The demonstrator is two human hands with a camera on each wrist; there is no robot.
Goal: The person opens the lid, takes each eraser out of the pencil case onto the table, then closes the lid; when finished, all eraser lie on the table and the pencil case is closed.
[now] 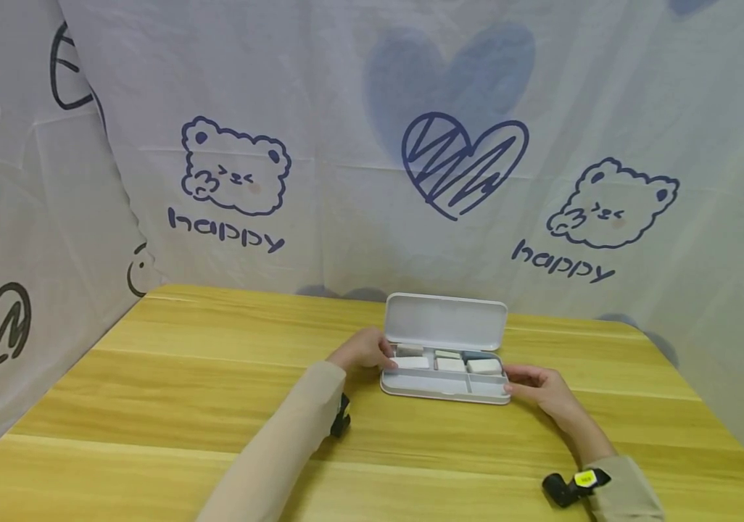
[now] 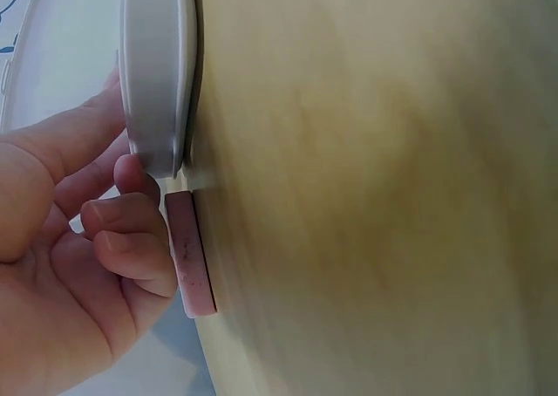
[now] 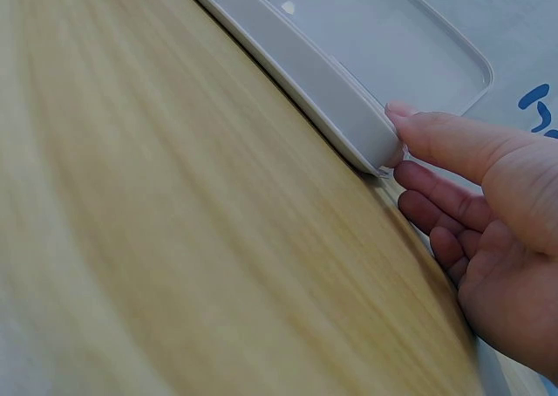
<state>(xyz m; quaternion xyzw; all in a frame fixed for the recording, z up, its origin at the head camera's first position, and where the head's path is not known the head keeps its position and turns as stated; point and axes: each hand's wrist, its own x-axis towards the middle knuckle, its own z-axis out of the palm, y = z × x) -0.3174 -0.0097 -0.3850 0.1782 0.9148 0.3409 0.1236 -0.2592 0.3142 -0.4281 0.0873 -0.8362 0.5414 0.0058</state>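
Note:
A long white case (image 1: 426, 382) lies on the table with its hinged lid (image 1: 447, 320) standing up at the back. In its rear compartments sit several small blocks that look like erasers, among them a white one (image 1: 411, 362) at the left and another white one (image 1: 484, 367) at the right. My left hand (image 1: 365, 349) grips the case's left end, thumb at the rim and other fingers curled by the outer wall. At the opposite end, my right hand (image 1: 544, 389) holds the corner between thumb and fingers. The front compartments hold nothing.
Beside the curled fingers of the left hand, a pink block (image 2: 189, 255) lies on the wooden table (image 1: 215, 348); the head view does not show it. A white cloth (image 1: 339, 181) printed with bears and hearts hangs behind the table's back edge.

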